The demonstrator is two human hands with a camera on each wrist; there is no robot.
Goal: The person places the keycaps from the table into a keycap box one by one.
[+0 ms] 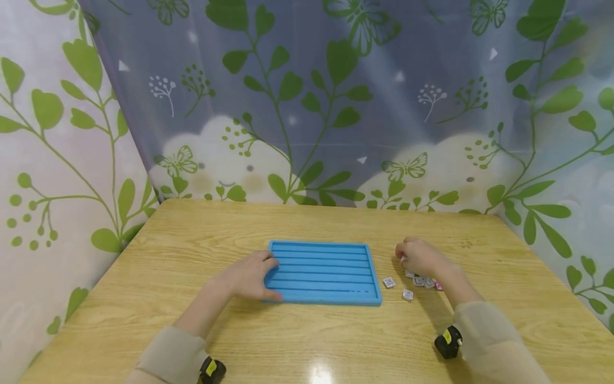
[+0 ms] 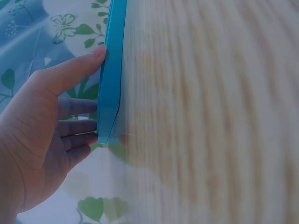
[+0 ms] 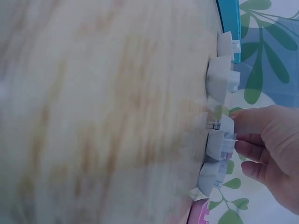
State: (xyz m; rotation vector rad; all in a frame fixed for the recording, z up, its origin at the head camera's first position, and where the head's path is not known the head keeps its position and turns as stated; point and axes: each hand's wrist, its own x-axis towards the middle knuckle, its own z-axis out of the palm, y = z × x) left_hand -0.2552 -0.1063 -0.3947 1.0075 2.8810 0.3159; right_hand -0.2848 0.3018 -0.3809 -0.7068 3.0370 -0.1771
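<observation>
A blue ridged tray point(image 1: 321, 266) lies on the wooden table. My left hand point(image 1: 251, 274) rests at its left end, thumb by the near edge. In the left wrist view the thumb touches the tray's blue side point(image 2: 111, 88), while the fingers reach over the rim, fairly straight. To the right of the tray, my right hand point(image 1: 422, 258) pinches a small white keycap point(image 3: 227, 124) between thumb and fingers, partly hidden. Loose white keycaps point(image 3: 221, 80) lie around it, stems up. Two of them, one keycap point(image 1: 389, 282) and another point(image 1: 408, 295), sit between tray and hand.
A pink keycap point(image 1: 438, 286) lies partly under the right wrist, beside a cluster of white keycaps point(image 1: 423, 281). The wooden table point(image 1: 307, 336) reaches back to a patterned cloth point(image 1: 297, 106). Small black devices hang at both wrists.
</observation>
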